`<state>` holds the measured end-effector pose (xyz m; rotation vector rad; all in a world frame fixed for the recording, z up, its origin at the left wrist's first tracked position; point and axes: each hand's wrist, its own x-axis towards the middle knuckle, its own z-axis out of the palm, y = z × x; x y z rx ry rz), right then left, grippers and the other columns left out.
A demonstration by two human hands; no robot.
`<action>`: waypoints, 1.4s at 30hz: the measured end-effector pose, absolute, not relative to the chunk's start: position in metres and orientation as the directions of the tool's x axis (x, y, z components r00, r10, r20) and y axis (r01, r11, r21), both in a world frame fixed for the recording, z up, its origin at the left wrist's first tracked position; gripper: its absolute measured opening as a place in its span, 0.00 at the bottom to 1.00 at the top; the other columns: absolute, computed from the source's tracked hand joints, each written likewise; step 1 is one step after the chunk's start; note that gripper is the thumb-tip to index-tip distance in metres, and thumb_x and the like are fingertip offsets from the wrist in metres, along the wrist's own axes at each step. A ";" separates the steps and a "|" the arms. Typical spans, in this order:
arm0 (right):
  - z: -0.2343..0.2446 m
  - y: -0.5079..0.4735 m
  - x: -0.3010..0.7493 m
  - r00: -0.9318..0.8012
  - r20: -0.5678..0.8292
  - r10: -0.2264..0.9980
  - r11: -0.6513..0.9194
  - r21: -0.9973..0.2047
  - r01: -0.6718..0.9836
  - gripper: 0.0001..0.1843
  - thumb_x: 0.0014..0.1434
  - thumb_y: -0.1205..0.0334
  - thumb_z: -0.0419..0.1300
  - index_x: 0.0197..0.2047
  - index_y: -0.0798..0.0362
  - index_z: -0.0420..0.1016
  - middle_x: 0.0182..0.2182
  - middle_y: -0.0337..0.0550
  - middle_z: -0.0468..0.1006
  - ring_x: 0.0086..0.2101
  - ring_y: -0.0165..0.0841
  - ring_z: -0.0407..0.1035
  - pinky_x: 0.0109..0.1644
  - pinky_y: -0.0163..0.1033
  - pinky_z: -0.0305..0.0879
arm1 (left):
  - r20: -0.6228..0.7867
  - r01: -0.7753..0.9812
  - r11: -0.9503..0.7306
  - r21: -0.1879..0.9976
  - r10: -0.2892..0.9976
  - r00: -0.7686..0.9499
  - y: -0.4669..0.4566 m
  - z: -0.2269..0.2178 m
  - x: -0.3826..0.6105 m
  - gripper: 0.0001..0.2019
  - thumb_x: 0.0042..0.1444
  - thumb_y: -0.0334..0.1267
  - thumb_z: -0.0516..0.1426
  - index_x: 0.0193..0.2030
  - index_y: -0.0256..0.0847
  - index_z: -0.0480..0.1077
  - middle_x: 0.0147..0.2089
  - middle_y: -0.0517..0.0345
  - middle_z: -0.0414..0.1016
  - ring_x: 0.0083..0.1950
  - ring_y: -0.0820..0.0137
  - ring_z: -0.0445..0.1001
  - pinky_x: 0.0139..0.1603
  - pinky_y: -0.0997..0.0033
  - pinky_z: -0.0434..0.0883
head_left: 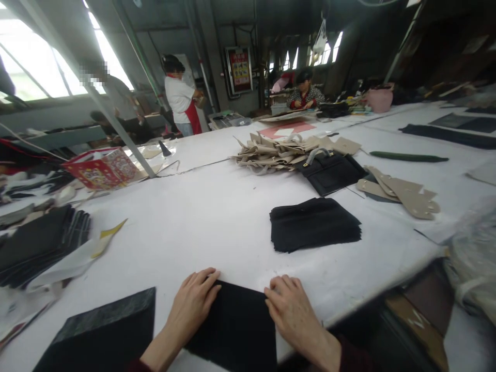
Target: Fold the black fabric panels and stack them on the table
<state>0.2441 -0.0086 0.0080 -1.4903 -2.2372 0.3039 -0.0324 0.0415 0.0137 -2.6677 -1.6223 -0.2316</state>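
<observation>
White-topped table [217, 217], seen from where I stand. A black sheet [242, 328] lies near its edge. Left hand [197, 297]: fingers close together at the sheet's far left corner. Right hand [291, 305]: fingers curled at the far right corner (whether either pinches the sheet, I cannot tell). Step in hand, in my judgement: straightening. Next move calls for even handling of both corners. Black stack [314, 225] lies beyond, apart.
</observation>
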 end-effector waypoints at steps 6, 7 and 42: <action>0.005 0.006 0.215 -0.349 0.243 0.905 0.426 -0.544 0.723 0.25 0.59 0.65 0.61 0.59 0.46 0.65 0.47 0.39 0.74 0.46 0.35 0.65 0.53 0.42 0.59 | -0.017 0.875 -0.430 0.222 0.896 0.445 0.047 0.020 -0.007 0.05 0.60 0.32 0.52 0.39 0.42 0.70 0.46 0.55 0.75 0.47 0.64 0.73 0.49 0.63 0.69; -0.002 0.005 0.216 -0.358 0.248 0.900 0.435 -0.538 0.722 0.28 0.58 0.65 0.62 0.61 0.46 0.64 0.48 0.40 0.75 0.47 0.35 0.66 0.54 0.42 0.61 | -0.036 0.869 -0.433 0.240 0.891 0.454 0.045 0.021 -0.004 0.06 0.61 0.32 0.51 0.38 0.43 0.69 0.42 0.56 0.75 0.44 0.64 0.73 0.47 0.63 0.69; -0.034 0.210 0.474 -0.260 0.452 0.853 0.346 -0.118 0.931 0.28 0.67 0.56 0.39 0.57 0.54 0.75 0.59 0.55 0.69 0.59 0.45 0.62 0.61 0.55 0.52 | 0.032 0.640 -0.274 0.718 0.931 0.364 0.246 0.027 0.216 0.17 0.50 0.34 0.59 0.49 0.40 0.71 0.45 0.51 0.76 0.45 0.63 0.74 0.47 0.66 0.71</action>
